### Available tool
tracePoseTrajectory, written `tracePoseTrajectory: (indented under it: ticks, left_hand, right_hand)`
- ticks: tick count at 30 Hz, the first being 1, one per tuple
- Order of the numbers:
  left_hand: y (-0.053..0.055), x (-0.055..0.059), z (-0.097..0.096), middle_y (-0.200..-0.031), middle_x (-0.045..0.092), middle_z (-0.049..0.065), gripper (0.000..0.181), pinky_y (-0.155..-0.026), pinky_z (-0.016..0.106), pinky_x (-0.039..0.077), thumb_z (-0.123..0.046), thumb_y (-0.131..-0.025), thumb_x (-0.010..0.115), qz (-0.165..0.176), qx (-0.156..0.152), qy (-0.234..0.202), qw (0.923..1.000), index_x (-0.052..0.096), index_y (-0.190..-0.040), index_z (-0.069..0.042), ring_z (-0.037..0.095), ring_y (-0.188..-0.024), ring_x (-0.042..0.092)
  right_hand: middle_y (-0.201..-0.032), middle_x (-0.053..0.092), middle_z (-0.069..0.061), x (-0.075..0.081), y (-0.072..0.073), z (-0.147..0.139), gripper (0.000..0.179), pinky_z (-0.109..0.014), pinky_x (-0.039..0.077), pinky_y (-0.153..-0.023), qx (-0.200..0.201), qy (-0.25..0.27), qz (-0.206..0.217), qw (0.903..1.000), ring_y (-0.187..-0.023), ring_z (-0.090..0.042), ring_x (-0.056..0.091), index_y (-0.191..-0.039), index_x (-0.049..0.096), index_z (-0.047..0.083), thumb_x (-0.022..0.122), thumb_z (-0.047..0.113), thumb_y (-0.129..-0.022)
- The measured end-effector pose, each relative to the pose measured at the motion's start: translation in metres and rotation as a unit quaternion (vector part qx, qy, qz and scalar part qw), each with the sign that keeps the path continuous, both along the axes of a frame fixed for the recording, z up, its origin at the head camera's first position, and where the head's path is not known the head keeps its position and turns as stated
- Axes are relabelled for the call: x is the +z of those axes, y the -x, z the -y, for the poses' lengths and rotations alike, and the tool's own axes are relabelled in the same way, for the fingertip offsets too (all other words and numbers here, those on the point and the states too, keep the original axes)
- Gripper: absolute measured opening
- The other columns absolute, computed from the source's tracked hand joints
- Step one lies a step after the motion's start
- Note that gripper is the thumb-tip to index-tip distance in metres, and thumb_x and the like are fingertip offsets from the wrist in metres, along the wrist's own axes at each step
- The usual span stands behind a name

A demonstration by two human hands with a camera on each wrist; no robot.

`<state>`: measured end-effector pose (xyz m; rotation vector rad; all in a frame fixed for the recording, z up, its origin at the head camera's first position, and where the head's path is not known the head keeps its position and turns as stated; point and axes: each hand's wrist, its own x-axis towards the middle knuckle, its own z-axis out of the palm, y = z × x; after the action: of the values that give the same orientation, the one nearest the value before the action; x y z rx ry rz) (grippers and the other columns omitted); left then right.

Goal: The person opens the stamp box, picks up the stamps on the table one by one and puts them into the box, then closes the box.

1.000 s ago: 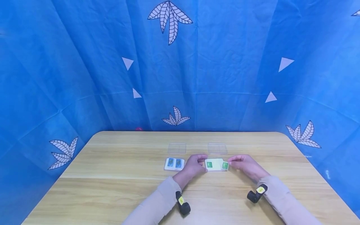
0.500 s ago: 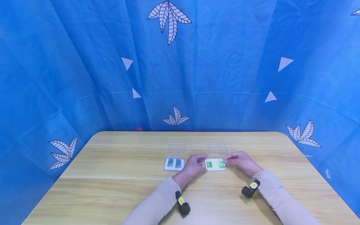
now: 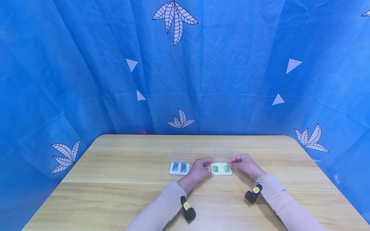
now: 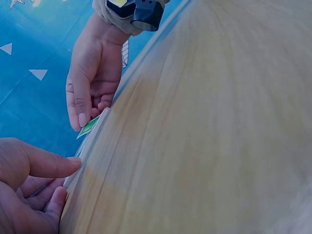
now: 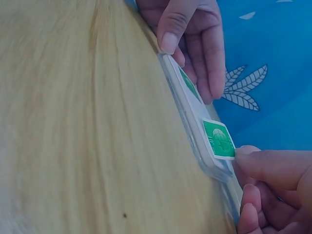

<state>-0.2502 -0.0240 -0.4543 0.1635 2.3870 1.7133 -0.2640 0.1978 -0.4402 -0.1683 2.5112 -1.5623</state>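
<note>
My right hand (image 3: 246, 166) pinches a small green stamp (image 5: 219, 140) with a white border by its edge, between thumb and finger. The stamp is tilted over the right end of a shallow clear case (image 5: 184, 113) with a white top layer. Another green stamp (image 3: 215, 169) lies at the case's left end. My left hand (image 3: 199, 170) grips that left end, thumb at the near corner and fingers on the far side. In the left wrist view, the held stamp shows edge-on beneath the right thumb, and the left thumb (image 4: 61, 165) presses the case edge.
Left of my left hand, a second clear case (image 3: 179, 172) holds two blue stamps (image 3: 175, 166) side by side. Behind the cases lie two clear lids (image 3: 182, 152), spaced apart on the wooden table (image 3: 115, 192). A blue curtain (image 3: 231, 64) hangs behind the table.
My right hand has moved left, bringing the green stamp from beyond the case's right edge to over its right end. The left hand and the case have stayed still.
</note>
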Motion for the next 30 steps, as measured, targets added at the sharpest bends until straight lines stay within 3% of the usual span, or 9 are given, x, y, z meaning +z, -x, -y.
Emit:
tracePoseTrajectory:
  ticks: [10, 16, 21, 30]
  left_hand:
    - [-0.001, 0.002, 0.0, -0.11, 0.063, 0.004, 0.058, -0.085, 0.029, 0.053, 0.012, -0.063, 0.074, 0.004, 0.003, 0.002, 1.0, 0.065, -0.115, -0.012, 0.02, -0.098, 0.058]
    - [-0.004, 0.004, 0.001, -0.11, 0.063, 0.006, 0.055, -0.085, 0.027, 0.053, 0.012, -0.065, 0.071, -0.009, -0.008, 0.002, 0.9999, 0.065, -0.116, -0.008, 0.02, -0.097, 0.058]
    - [-0.004, 0.005, 0.001, -0.111, 0.063, 0.006, 0.056, -0.084, 0.027, 0.054, 0.011, -0.065, 0.072, -0.004, -0.008, -0.001, 1.0, 0.065, -0.116, -0.009, 0.021, -0.099, 0.058]
    - [0.001, -0.001, -0.001, -0.11, 0.062, 0.006, 0.058, -0.084, 0.028, 0.054, 0.012, -0.063, 0.073, 0.0, -0.002, -0.008, 1.0, 0.065, -0.116, -0.01, 0.021, -0.099, 0.058]
  right_hand:
    - [-0.1, 0.069, -0.012, 0.001, -0.001, 0.002, 0.021, -0.025, 0.044, -0.07, -0.01, -0.019, -0.011, 0.9997, -0.088, -0.016, 0.055, -0.1, 0.069, -0.002, 0.07, 0.007, -0.081]
    - [-0.1, 0.068, -0.013, 0.0, 0.001, -0.004, 0.025, -0.027, 0.045, -0.071, 0.007, 0.005, -0.017, 0.9998, -0.086, -0.016, 0.055, -0.103, 0.067, -0.005, 0.069, 0.01, -0.082]
    - [-0.096, 0.069, -0.009, 0.001, 0.008, -0.01, 0.032, -0.027, 0.051, -0.073, 0.007, 0.027, -0.016, 0.9995, -0.083, -0.016, 0.06, -0.108, 0.064, -0.005, 0.068, 0.016, -0.084]
    - [-0.106, 0.067, -0.014, -0.003, 0.025, -0.019, 0.037, -0.03, 0.047, -0.086, 0.019, 0.036, -0.027, 0.9988, -0.091, -0.017, 0.061, -0.115, 0.06, -0.004, 0.066, 0.018, -0.086]
